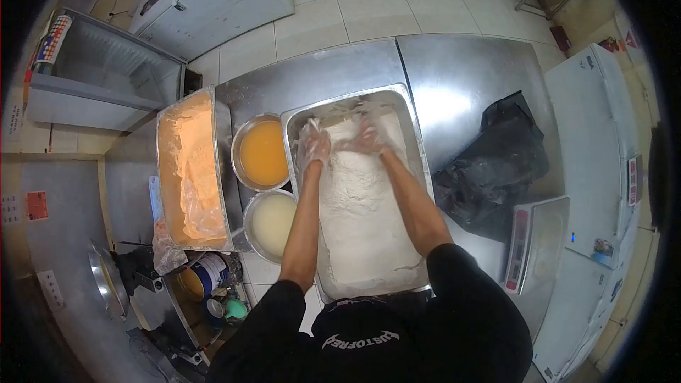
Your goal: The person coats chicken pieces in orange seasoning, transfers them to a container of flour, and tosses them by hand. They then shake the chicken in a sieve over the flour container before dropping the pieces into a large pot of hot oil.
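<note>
A deep metal tray [418,124] stands in front of me, filled with white flour-like powder [365,230]. My left hand [313,146], in a clear plastic glove, is at the powder near the tray's left wall. Motion blur and powder hide how its fingers are held. My right hand [369,139], also gloved, is over the powder toward the far end, its fingers blurred but apart, with the thumb side toward the left hand. Nothing shows in its grasp. The powder is heaped between my forearms and flatter near me.
Left of the tray are a bowl of orange liquid [264,154], a bowl of pale cloudy liquid [273,225] and a metal tray of orange powder [195,170]. On the right lie a black plastic bag [493,170] and a scale [535,245]. White freezers [220,10] stand around.
</note>
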The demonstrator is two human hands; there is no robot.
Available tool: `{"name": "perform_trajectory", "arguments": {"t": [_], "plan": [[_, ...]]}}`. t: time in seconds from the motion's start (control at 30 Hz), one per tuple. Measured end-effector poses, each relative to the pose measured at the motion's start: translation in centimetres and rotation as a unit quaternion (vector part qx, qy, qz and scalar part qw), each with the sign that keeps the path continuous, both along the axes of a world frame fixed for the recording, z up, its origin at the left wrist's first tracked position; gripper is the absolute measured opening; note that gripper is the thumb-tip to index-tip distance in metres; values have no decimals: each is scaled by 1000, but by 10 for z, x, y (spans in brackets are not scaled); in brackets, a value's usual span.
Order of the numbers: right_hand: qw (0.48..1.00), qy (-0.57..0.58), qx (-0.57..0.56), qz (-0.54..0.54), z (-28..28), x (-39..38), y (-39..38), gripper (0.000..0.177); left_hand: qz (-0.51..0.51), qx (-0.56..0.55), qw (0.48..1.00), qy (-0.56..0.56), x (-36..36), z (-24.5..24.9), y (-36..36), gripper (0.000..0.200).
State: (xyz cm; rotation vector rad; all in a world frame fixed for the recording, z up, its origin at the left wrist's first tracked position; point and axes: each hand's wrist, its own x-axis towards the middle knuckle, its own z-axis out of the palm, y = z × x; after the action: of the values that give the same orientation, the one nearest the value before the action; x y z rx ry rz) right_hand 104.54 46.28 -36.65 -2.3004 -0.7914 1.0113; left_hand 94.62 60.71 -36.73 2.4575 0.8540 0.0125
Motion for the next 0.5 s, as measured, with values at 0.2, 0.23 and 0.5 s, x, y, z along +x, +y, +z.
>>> {"name": "perform_trajectory", "arguments": {"t": [0.2, 0.23, 0.5], "plan": [[983, -110, 24, 142, -47, -10, 2, 99, -297, 155, 935, 117, -17, -93, 14, 38], [986, -103, 13, 133, -29, -15, -12, 100, -300, 188, 935, -35, -42, -148, 6, 36], [971, -4, -60, 232, 22, -76, -72, 102, -442, 281, 838, 150, -140, -274, -9, 42]]}}
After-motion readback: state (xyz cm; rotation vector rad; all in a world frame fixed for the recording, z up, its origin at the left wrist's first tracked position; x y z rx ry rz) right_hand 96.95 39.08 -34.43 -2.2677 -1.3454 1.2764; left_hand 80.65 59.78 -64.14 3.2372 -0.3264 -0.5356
